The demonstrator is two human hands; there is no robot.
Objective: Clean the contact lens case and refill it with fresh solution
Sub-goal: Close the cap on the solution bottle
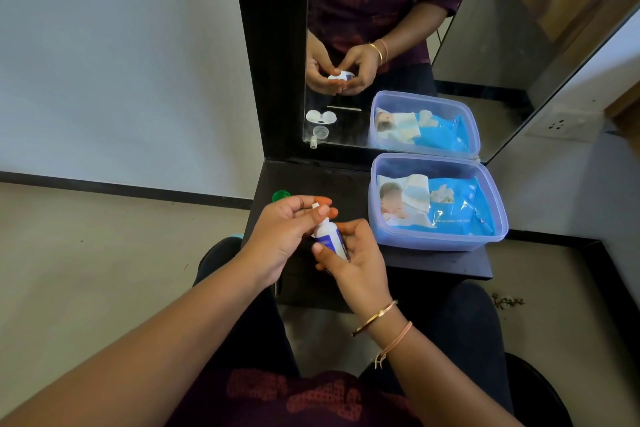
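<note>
A small white solution bottle (328,236) with a blue label is tilted between both hands above the dark shelf (433,262). My right hand (356,258) wraps around the bottle's body. The fingertips of my left hand (287,236) pinch the bottle's tip or cap; I cannot tell which. A green lens case cap (280,196) lies on the shelf behind my left hand. The white lens case (321,116) and a clear cap (320,132) show only as reflections in the mirror; my hands hide them on the shelf.
A clear lilac plastic box (438,239) holding a blue pack of baby wet wipes (450,208) stands on the shelf's right half, against the mirror (485,45). A wall socket (561,123) sits at the right. Beige floor lies to the left.
</note>
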